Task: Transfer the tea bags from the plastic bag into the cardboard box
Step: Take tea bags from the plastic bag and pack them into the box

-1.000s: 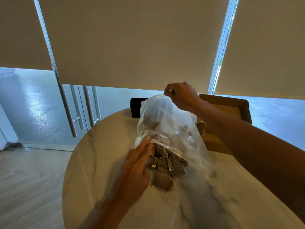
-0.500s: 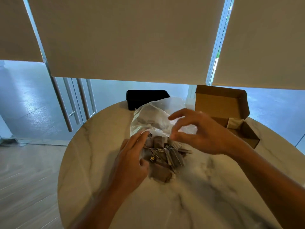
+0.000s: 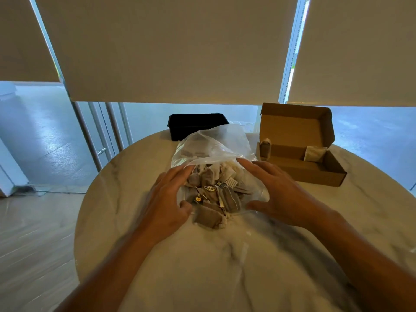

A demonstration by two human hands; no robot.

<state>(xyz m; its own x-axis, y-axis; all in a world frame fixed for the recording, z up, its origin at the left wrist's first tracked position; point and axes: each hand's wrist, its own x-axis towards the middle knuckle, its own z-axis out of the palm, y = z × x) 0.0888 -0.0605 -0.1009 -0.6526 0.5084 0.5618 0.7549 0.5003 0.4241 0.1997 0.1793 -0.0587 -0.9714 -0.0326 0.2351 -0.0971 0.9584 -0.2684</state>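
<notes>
Both hands flank the plastic bag (image 3: 211,145) of tea bags (image 3: 213,192) mid-counter (image 3: 225,266), left hand (image 3: 166,199) and right hand (image 3: 276,192) each with grip spread. The open cardboard box (image 3: 315,170) sits near the counter's far right edge, bare marble between.

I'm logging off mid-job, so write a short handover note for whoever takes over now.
Left hand: open, fingers on the bag's left side.
Right hand: open, fingers spread on the right side.
Bag lies mid-table, mouth toward you, tea bags spilling out.
Box stands open to the right, far side.
Done: two tea bags at most seem to be in the box.
Left: nearly the whole pile.
</notes>
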